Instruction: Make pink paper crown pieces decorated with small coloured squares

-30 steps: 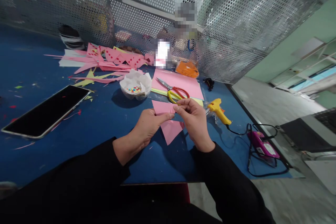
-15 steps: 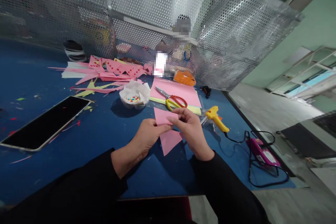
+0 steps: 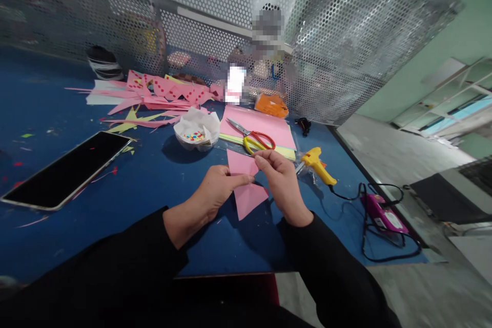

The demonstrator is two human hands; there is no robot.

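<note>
A pink paper piece (image 3: 249,201), wide at both ends like a bow, is held above the blue table. My left hand (image 3: 216,189) pinches its narrow middle, thumb lying across the front and fingers behind. My right hand (image 3: 280,182) is closed on the paper's upper right corner between thumb and fingertips. Just beyond the paper, scissors (image 3: 253,138) with red and yellow handles rest on a stack of pink and yellow sheets (image 3: 277,125). A paper-lined bowl (image 3: 198,128) with small coloured pieces stands to the left of the stack.
A yellow glue gun (image 3: 317,164) lies at right, its black cord near a magenta box (image 3: 384,215). A large phone (image 3: 69,169) lies at left. Pink and yellow scraps (image 3: 154,95) and an orange packet (image 3: 272,106) sit before a perforated metal screen (image 3: 215,25).
My right fingers have shifted slightly on the paper's upper corner, and its upper part looks narrower. My left hand keeps its pinch. The whole view has moved a little.
</note>
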